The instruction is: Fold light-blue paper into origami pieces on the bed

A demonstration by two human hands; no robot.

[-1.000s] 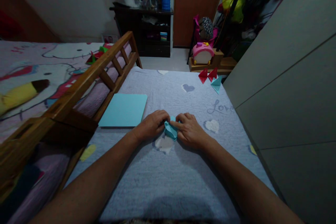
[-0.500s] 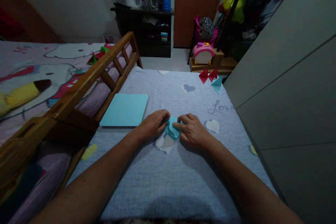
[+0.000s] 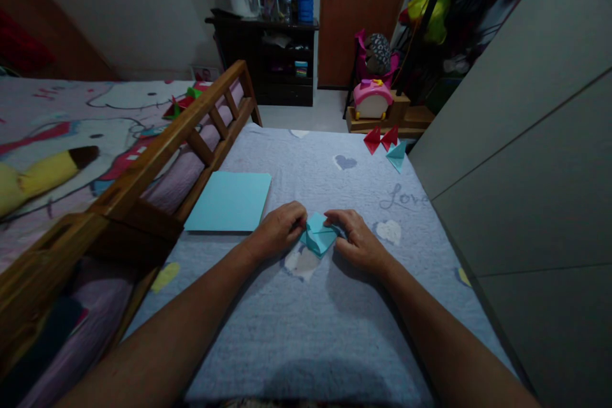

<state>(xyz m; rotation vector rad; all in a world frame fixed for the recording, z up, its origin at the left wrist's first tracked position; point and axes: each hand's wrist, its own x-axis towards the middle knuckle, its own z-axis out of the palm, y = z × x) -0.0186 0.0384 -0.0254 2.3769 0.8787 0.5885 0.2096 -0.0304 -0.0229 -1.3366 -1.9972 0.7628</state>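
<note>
A small piece of folded light-blue paper [image 3: 320, 237] lies on the heart-patterned sheet, between my two hands. My left hand [image 3: 285, 224] has its fingers curled and pinches the paper's left corner. On the other side, my right hand [image 3: 356, 237] grips the right edge between thumb and fingers. One flap of the paper stands partly raised, with creases showing. Left of my left hand rests a stack of light-blue square paper [image 3: 232, 201].
Two red folded paper pieces [image 3: 373, 140] and a light-blue folded piece [image 3: 396, 156] stand at the far right corner. A wooden rail [image 3: 157, 140] borders the left side. A pale cabinet [image 3: 535, 140] rises on the right.
My right index finger has come off the middle of the paper, and the right hand now holds its right edge. The paper's flap looks more opened out. My left hand stays at the left corner.
</note>
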